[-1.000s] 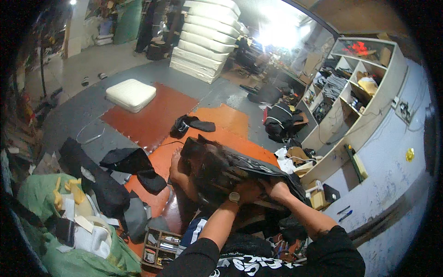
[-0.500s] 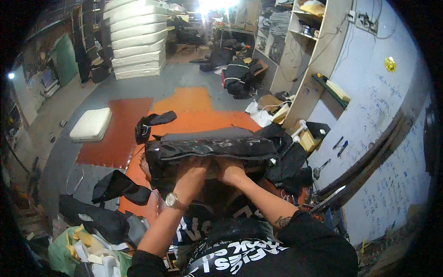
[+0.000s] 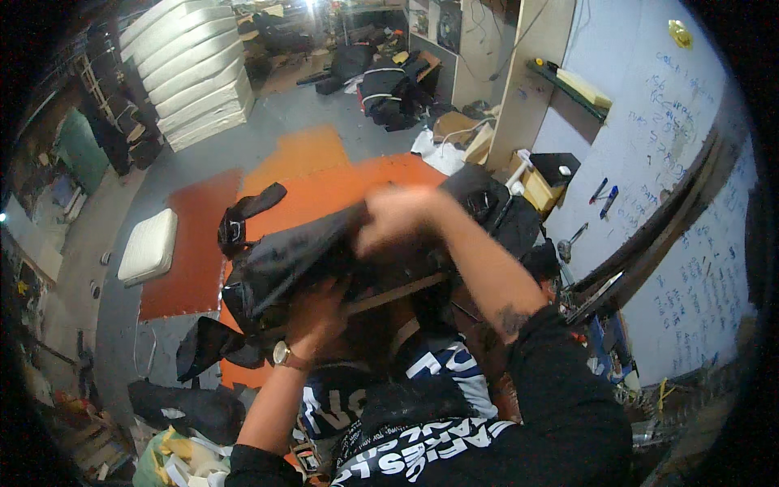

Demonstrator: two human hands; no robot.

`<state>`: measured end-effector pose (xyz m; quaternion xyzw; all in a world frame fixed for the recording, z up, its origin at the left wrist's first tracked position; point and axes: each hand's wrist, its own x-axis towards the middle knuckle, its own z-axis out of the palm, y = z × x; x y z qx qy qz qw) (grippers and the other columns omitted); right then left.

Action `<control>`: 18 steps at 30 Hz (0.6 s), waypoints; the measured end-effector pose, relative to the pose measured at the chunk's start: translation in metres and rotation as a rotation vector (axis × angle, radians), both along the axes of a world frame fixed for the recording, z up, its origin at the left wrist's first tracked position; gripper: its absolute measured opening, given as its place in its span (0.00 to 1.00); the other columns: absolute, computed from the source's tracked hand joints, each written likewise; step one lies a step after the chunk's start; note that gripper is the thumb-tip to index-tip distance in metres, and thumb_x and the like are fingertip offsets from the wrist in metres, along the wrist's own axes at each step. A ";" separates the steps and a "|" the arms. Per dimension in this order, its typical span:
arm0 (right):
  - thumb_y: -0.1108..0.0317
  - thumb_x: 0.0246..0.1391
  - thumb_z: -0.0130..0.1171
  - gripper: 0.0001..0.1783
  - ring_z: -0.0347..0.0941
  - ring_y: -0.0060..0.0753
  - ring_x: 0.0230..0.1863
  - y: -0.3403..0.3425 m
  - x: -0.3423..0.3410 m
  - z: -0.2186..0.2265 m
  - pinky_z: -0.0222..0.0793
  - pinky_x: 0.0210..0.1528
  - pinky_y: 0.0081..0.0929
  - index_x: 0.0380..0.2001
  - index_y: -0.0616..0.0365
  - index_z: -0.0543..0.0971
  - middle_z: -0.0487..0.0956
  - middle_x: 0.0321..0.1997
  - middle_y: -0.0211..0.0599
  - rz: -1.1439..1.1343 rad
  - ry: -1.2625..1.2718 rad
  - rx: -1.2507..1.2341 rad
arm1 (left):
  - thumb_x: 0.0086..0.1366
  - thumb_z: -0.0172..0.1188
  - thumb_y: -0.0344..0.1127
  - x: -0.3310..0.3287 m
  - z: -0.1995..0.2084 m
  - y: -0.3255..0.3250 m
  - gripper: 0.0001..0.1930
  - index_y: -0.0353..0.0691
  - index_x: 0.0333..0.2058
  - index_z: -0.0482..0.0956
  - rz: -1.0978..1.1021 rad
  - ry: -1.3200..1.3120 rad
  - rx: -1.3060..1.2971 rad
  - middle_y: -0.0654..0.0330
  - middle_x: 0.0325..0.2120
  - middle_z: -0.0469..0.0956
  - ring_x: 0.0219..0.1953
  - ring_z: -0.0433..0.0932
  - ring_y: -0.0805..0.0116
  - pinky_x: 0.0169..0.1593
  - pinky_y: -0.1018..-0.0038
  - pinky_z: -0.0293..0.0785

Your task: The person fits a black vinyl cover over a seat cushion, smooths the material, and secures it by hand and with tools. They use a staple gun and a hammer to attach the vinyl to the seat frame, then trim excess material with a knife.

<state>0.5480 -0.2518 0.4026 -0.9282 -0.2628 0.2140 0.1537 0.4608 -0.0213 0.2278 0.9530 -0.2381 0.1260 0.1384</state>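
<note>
In front of my body is a bulky black piece with a loose black cover (image 3: 284, 253), part dull and part shiny. My right hand (image 3: 399, 219), smeared by motion, is at the cover's upper edge and grips a raised fold. Below the fold, my left hand (image 3: 320, 312) reaches in against the dark inner side, its fingers blurred and partly hidden. A pale strip (image 3: 398, 292) runs along the near side of the piece. A wristwatch (image 3: 281, 352) is on my left wrist.
Orange mat (image 3: 357, 174) lies beyond the piece. Black scraps (image 3: 213, 349) and a bag of offcuts (image 3: 182, 458) are at left. A white cushion (image 3: 148, 246) and a tall stack of white foam (image 3: 191, 77) stand farther left. At right is a marked wall (image 3: 649, 162) with a shelf (image 3: 572, 88).
My right hand has come out from under the cover and moved up over its top, pulling the fold up. The left hand has shifted slightly down and left. The view has tilted.
</note>
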 end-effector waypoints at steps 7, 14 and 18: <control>0.49 0.49 0.75 0.48 0.56 0.63 0.77 0.014 0.034 -0.034 0.56 0.74 0.61 0.69 0.57 0.68 0.61 0.77 0.52 0.029 -0.709 0.590 | 0.49 0.67 0.33 -0.003 0.015 -0.005 0.29 0.48 0.55 0.83 -0.185 -0.231 0.068 0.62 0.30 0.74 0.34 0.77 0.60 0.36 0.63 0.74; 0.62 0.52 0.71 0.39 0.57 0.54 0.79 0.000 -0.090 -0.168 0.55 0.76 0.59 0.68 0.53 0.72 0.64 0.78 0.43 0.043 -0.740 0.152 | 0.54 0.66 0.34 0.001 0.003 0.003 0.26 0.52 0.55 0.84 -0.240 -0.304 0.153 0.64 0.29 0.72 0.34 0.75 0.66 0.36 0.68 0.70; 0.74 0.56 0.60 0.25 0.64 0.54 0.75 -0.005 -0.099 -0.229 0.59 0.73 0.58 0.58 0.50 0.82 0.76 0.70 0.37 -0.105 -0.931 0.426 | 0.57 0.66 0.35 0.002 0.000 0.006 0.25 0.54 0.55 0.84 -0.287 -0.358 0.158 0.66 0.28 0.70 0.33 0.73 0.67 0.35 0.69 0.68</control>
